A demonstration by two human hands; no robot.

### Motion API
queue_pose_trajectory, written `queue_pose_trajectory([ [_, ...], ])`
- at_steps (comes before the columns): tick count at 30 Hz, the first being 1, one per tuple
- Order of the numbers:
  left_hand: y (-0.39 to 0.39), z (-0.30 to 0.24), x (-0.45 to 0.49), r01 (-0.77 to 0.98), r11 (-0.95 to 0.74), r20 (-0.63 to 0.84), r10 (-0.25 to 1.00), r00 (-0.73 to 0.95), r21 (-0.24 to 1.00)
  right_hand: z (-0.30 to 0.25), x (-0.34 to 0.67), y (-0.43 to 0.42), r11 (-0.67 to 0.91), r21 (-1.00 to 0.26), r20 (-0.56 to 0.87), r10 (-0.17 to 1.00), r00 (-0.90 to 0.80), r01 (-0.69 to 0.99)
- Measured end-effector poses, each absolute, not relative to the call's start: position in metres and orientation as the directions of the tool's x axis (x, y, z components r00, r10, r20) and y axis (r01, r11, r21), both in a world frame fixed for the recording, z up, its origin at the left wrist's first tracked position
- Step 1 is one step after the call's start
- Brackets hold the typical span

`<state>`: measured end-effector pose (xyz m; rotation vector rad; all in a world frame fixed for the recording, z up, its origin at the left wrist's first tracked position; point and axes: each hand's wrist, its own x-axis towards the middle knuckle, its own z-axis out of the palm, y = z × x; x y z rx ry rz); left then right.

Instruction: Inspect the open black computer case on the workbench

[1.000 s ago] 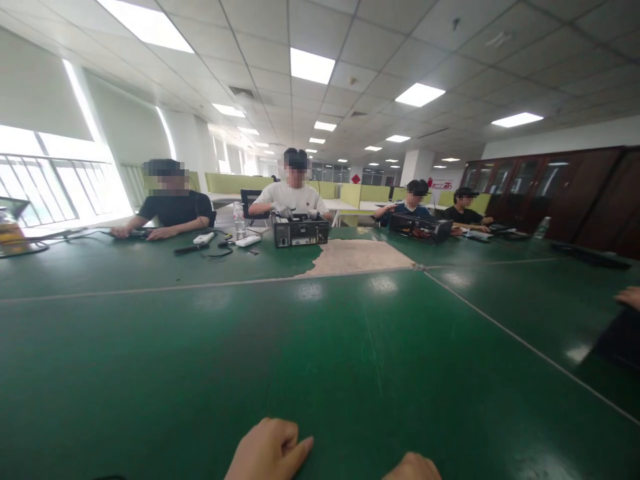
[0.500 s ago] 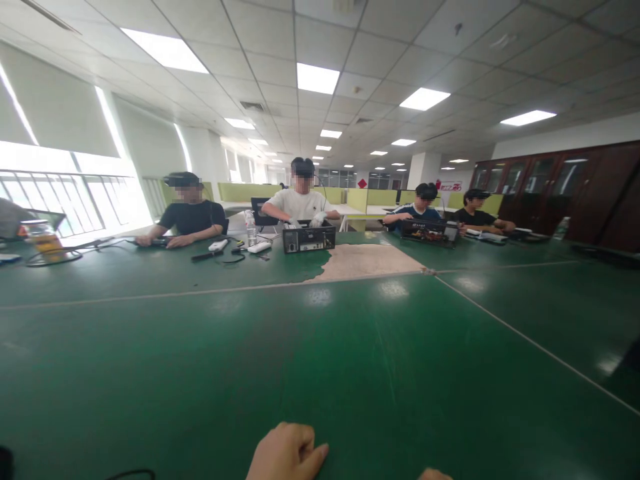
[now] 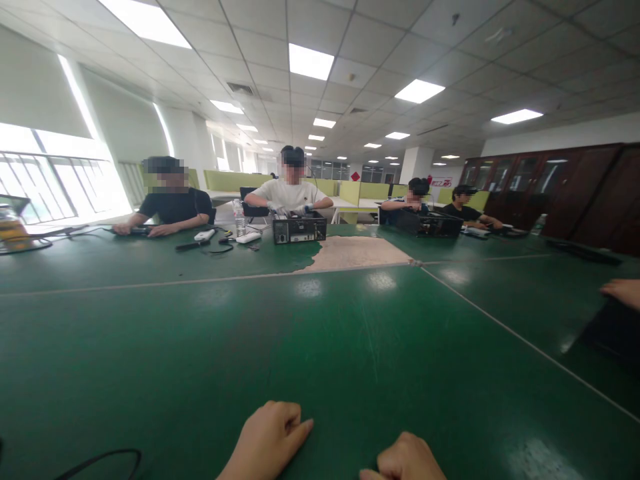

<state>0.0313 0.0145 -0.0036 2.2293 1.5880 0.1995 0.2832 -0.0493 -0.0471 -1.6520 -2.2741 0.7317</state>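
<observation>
At the bottom centre of the frame the left hand (image 3: 267,441) lay on the green table (image 3: 200,353) in a loose fist, fingers curled under and thumb laid forward, with nothing in its grasp; just to its right the right hand (image 3: 404,459) rested likewise, knuckles up, curled closed and empty. A black cable (image 3: 100,459) looped across the lower left corner, apart from the left hand. In the upper middle, across the table, a person in a white shirt (image 3: 289,195) had both hands on an open computer case (image 3: 299,229); a water bottle (image 3: 239,219) stood just left of it. At the right edge another person's hand (image 3: 623,291) rested by a dark object (image 3: 607,331).
</observation>
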Motion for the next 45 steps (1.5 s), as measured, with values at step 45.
queue_pose_trajectory([
  [45, 0.009, -0.004, 0.027, 0.853, -0.354, -0.008, 0.922, 0.386, 0.384, -0.025, 0.275, -0.067, 0.216, -0.493, -0.007, 0.968, -0.253, 0.843],
])
